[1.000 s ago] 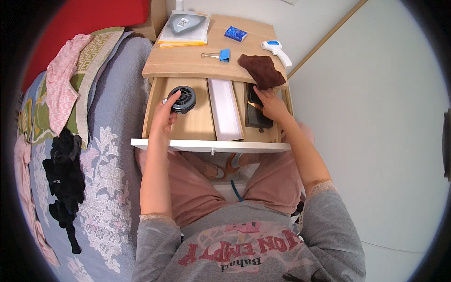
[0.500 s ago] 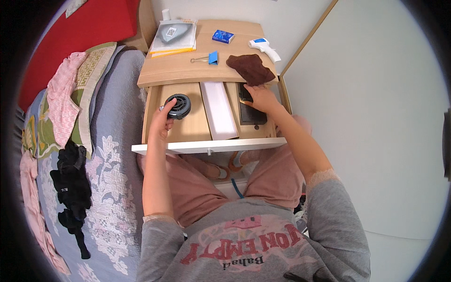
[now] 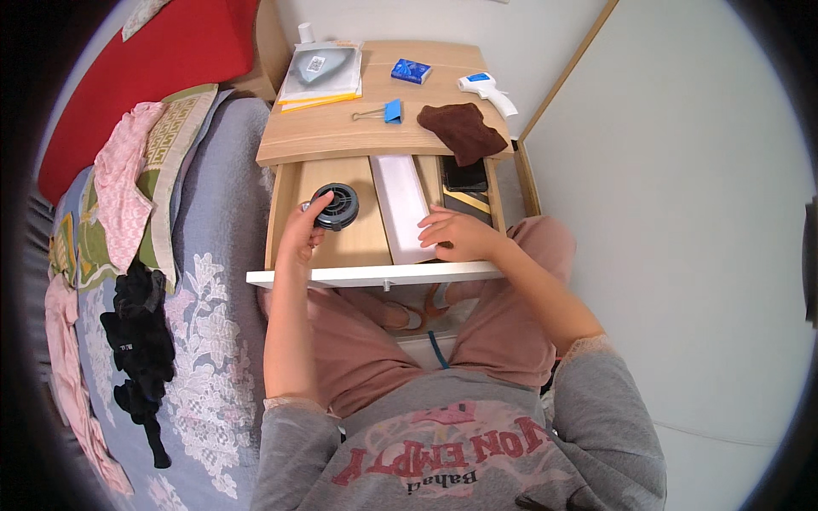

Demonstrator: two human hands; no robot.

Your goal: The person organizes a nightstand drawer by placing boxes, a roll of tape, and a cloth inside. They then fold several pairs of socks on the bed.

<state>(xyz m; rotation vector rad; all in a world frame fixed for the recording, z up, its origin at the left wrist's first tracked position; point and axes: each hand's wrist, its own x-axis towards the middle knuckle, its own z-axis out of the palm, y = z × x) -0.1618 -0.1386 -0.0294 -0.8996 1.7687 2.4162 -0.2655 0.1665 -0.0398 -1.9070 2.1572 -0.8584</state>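
My left hand (image 3: 304,230) is closed on a round dark-grey disc with a slotted face (image 3: 337,206), held above the left part of the open drawer (image 3: 354,247). In the drawer's middle lies a long, narrow white box (image 3: 400,200). My right hand (image 3: 464,236) hovers at its near right end with fingers apart, holding nothing I can see; whether the fingertips touch the box I cannot tell. Beyond that hand, in the right compartment, are a black flat glossy object (image 3: 464,175) and a dark item with a yellow stripe (image 3: 471,204), partly covered by the hand.
On the wooden tabletop (image 3: 383,140) lie a brown cloth (image 3: 463,132), a blue clip (image 3: 392,111), a blue packet (image 3: 411,71), a white handheld thermometer (image 3: 487,89) and a clear pouch (image 3: 322,75). A bed (image 3: 217,179) with clothes stands left; a white panel (image 3: 673,213) rises right.
My right hand has drawn back from the black object to the near end of the white box. A yellow stripe now shows in the right compartment. My left hand still holds the disc.
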